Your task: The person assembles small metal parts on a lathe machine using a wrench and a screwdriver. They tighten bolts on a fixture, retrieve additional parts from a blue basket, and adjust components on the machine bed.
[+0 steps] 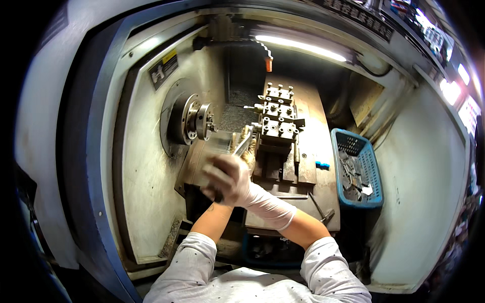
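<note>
Inside a lathe, my left hand [249, 155] in a stained glove reaches up beside the tool post [279, 132]. Its fingers are closed around a shiny metal wrench [243, 144], whose upper end is by a tool holder on the post's left side. Nearer to me, my right hand [230, 177] in a white glove crosses over my left forearm and hides part of it. The right fingers look curled but are smeared by motion. Something dark shows below them, too blurred to name. To the left, the round metal chuck [204, 121] sticks out from the headstock.
A blue plastic basket [378, 179] with metal tools and parts stands at the right. A small blue piece [322, 165] and a T-shaped tool [326, 214] lie on the carriage. An orange-tipped hose [269, 64] hangs above the tool post, near a lit lamp [300, 48].
</note>
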Tool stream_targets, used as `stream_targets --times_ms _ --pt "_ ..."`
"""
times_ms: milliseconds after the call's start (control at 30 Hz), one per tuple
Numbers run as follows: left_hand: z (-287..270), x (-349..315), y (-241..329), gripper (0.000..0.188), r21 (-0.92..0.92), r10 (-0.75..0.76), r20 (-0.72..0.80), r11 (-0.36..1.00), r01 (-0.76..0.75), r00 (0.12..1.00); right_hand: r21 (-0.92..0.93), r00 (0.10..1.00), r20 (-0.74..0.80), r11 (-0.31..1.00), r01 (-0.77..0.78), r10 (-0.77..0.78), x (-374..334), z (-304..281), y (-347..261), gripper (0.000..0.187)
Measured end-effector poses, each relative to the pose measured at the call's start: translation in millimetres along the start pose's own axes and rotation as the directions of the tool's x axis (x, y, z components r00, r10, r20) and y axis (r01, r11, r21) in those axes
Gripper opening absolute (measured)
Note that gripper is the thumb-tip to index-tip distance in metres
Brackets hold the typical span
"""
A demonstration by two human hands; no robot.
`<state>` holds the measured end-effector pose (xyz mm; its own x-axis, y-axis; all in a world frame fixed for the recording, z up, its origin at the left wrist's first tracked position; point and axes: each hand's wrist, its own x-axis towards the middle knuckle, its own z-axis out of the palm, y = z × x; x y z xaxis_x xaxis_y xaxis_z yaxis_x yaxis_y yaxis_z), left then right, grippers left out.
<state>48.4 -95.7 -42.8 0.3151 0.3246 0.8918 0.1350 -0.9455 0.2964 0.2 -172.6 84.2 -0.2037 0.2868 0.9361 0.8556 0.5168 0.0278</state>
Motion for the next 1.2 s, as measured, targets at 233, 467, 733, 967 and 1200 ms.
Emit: stream_targets --times_ms 233,467,733,967,1200 --pt "0 -3 -10 0.057 0.073 0.085 0.039 0.993 -0.088 0.996 -0.025 0.997 -0.083 1.000 -0.009 0.007 -37 2 -10 0.046" --pt "9 -2 -12 0.053 0.058 0.139 0.072 0.988 -0.144 0.988 -0.056 0.993 -0.056 0.993 -0.105 0.102 -79 -15 -23 0.047" --pt "12 7 -23 0.051 0.080 0.175 0.103 0.980 -0.183 0.979 -0.120 0.892 0.018 0.886 -0.447 0.452 -115 -23 -48 0.043" --pt "10 11 -31 0.054 0.078 0.163 0.208 0.980 -0.182 0.964 -0.114 0.840 -0.041 0.833 -0.542 0.541 -106 -22 -56 0.051" --pt "14 27 -33 0.049 -0.323 -0.056 0.338 0.931 0.172 0.940 0.067 0.871 -0.309 0.922 -0.381 0.382 -44 -32 -4 0.054"
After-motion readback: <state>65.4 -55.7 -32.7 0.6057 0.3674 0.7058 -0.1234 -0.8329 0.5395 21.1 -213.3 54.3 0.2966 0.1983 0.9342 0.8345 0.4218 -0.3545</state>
